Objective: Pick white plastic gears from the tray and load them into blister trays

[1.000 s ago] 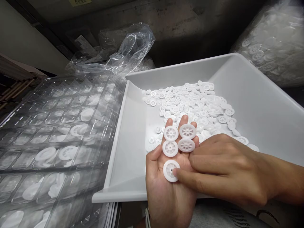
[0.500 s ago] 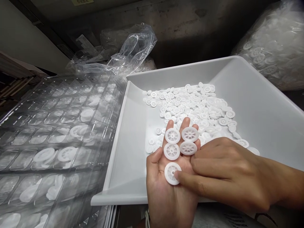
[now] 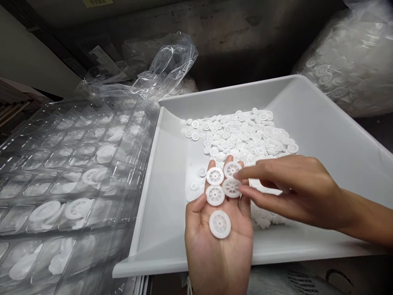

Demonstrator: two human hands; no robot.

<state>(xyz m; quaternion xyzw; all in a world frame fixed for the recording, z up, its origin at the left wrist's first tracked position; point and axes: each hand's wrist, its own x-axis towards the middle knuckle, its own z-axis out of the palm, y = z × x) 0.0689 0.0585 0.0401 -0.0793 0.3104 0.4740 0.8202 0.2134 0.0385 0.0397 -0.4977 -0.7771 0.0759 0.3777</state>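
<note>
My left hand is palm up above the grey bin, bearing several white plastic spoked wheels. Two wheels, the upper one and the lower one, rest on the fingers at the left. Another spoked wheel lies on the fingertips at the right, with a right-hand lower wheel just beneath it. A single wheel sits apart on the palm. From the right, my right hand has its thumb and index finger at the edge of the right-hand lower wheel, apparently pinching it.
The grey bin contains a pile of small white wheels. At left stand stacked clear blister trays with white parts in some pockets. Crumpled clear plastic lies behind them. A clear bag of white wheels stands at back right.
My right hand has moved up from the palm wheel to the right-hand wheels on the fingers. The palm wheel now shows a different, smoother-looking face.
</note>
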